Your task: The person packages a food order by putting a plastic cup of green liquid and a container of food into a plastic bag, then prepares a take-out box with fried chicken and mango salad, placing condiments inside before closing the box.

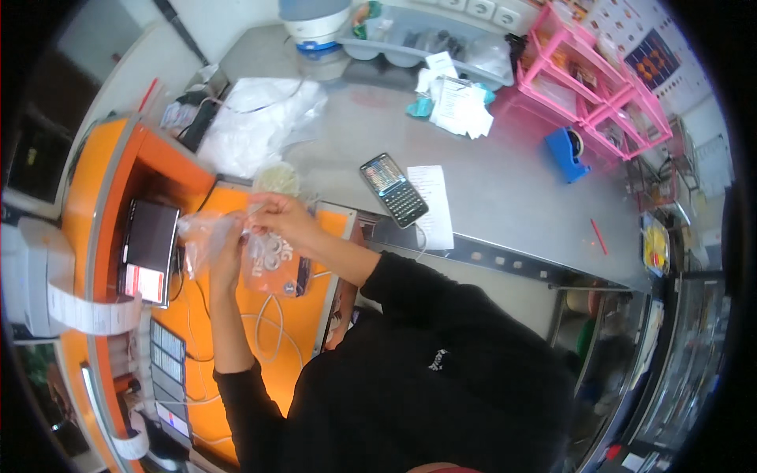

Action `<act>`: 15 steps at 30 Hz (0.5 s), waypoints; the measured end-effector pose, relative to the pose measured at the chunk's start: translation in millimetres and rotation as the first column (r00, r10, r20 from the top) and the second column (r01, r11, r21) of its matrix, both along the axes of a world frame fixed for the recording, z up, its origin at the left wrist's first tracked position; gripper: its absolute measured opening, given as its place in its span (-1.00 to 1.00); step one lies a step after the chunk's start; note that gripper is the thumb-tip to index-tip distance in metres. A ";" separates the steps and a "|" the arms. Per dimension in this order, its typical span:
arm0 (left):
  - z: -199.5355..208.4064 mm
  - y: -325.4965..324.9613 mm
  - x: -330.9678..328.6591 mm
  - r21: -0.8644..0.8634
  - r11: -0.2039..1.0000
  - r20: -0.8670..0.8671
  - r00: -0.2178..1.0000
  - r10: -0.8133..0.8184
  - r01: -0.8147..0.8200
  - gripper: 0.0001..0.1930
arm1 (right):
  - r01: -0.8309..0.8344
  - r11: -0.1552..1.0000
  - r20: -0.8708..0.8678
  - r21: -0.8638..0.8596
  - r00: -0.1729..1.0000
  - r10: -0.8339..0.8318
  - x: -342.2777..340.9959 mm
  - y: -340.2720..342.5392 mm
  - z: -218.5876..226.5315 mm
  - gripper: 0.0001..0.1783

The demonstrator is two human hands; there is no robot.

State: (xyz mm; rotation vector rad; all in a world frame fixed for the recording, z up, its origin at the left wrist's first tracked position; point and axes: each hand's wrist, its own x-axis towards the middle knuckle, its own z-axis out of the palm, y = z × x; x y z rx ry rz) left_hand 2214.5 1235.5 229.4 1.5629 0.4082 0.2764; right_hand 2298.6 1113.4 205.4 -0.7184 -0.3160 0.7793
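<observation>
Just right of the dark screen (150, 240), the person's left hand (225, 256) holds a clear plastic bag (197, 244), which spreads out on the screen side above the orange worktop (276, 366). The right hand (285, 217), farther from the screen, bends its fingertips close beside the left's; whether they pinch plastic cannot be told.
</observation>
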 end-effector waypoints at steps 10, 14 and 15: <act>5.5 7.2 7.6 -0.031 0.998 0.054 0.997 -0.052 0.054 -0.78 | 0.396 0.918 0.840 0.012 0.493 -0.224 -17.4 -21.0 2.9 -0.91; 11.7 1.9 5.5 0.038 0.985 0.104 0.979 -0.174 0.171 -0.85 | 0.415 0.910 0.761 0.016 0.585 -0.281 -10.8 -23.2 7.5 -0.93; 13.5 0.4 5.4 0.183 0.968 0.074 0.979 -0.188 0.172 -0.86 | 0.336 0.938 0.694 -0.087 0.696 -0.185 -12.0 -24.0 14.6 -0.93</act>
